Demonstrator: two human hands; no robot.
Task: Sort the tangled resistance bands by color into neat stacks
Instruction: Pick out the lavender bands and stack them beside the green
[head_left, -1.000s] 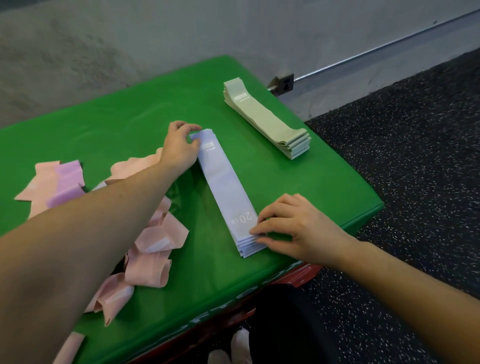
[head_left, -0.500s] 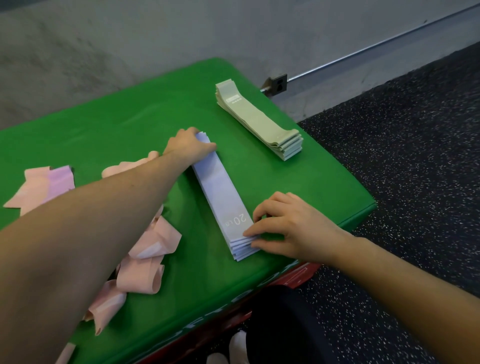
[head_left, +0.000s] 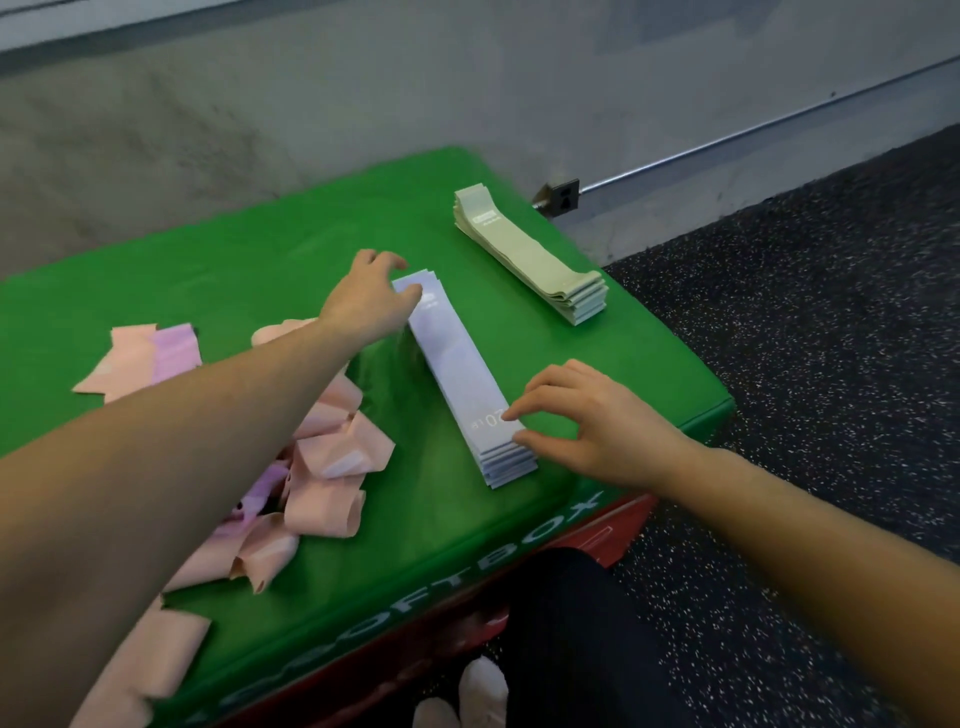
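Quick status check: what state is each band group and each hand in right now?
Lavender stack: flat, neat, hands at both ends.
Sage stack: neat, untouched, at the far side.
Pink bands: loose, tangled pile.
Left hand: touches the lavender stack's far end.
Right hand: fingertips on its near end.

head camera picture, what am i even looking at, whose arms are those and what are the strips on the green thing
The picture comes from a camera worn on a person's head, looking down, so the two bare arms are that person's own. They work over a green padded box. On it lie elastic resistance bands being sorted by colour. At the far right sits a neat pale green stack. In the middle is a lavender stack, its top band marked 20 LB. The left hand rests on that stack's far end, and the right hand touches its near end with thumb and fingertips, apparently squaring it. To the left lies an unsorted tangle of pink and purple bands.
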